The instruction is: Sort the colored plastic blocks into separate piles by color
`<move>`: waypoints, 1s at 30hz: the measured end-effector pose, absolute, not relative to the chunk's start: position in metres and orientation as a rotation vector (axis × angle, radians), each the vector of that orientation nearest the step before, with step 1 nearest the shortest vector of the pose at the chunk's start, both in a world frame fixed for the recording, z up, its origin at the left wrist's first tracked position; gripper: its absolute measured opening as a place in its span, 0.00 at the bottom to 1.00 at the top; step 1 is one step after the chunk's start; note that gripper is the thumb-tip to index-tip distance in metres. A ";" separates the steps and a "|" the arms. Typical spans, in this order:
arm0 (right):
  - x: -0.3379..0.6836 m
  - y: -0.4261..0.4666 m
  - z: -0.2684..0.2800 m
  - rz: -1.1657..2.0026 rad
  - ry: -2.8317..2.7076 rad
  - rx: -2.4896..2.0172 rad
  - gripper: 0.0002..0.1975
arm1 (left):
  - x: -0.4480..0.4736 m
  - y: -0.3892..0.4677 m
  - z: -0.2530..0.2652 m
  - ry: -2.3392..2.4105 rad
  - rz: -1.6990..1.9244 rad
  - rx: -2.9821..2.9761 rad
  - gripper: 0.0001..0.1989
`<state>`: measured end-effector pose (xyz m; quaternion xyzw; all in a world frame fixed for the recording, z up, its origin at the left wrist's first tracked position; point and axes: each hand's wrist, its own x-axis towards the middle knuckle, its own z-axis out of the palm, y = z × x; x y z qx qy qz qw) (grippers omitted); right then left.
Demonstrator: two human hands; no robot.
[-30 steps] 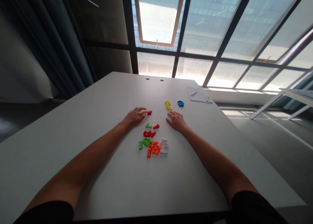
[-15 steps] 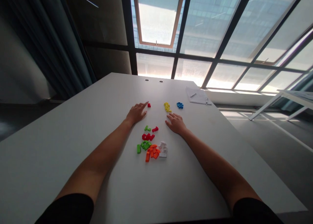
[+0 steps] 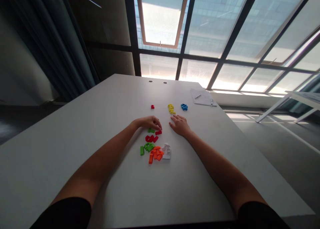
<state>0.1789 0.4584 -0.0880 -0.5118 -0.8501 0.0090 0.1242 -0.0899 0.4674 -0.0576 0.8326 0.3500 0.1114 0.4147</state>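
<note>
My left hand [image 3: 151, 122] is curled down over a small red block [image 3: 158, 133], its fingertips pinched at the block's far end and hiding part of it. Just under that hand lies a green block [image 3: 151, 130], partly covered. My right hand [image 3: 180, 124] rests flat on the table with its fingers spread and holds nothing. Beyond its fingertips sits a group of yellow blocks [image 3: 171, 108]. Nearer to me are more red blocks [image 3: 151, 138], green blocks [image 3: 149, 146], orange blocks [image 3: 156, 153] and white blocks [image 3: 166, 151]. A single red block [image 3: 152, 106] stands farther off.
The white table [image 3: 100, 122] carries a blue block cluster [image 3: 184, 107] toward the far right. Paper sheets [image 3: 203, 97] with a pen lie near the right edge. Large windows rise behind, a dark curtain [image 3: 50, 39] hangs left, and another table [image 3: 302, 100] stands right.
My left hand has left the lone far red block and come back toward me, curling its fingers at the nearer red block. My right hand stays in place.
</note>
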 end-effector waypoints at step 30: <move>0.179 0.460 -0.089 0.047 -2.499 -1.502 0.25 | -0.098 0.469 -0.072 1.639 0.755 2.600 0.17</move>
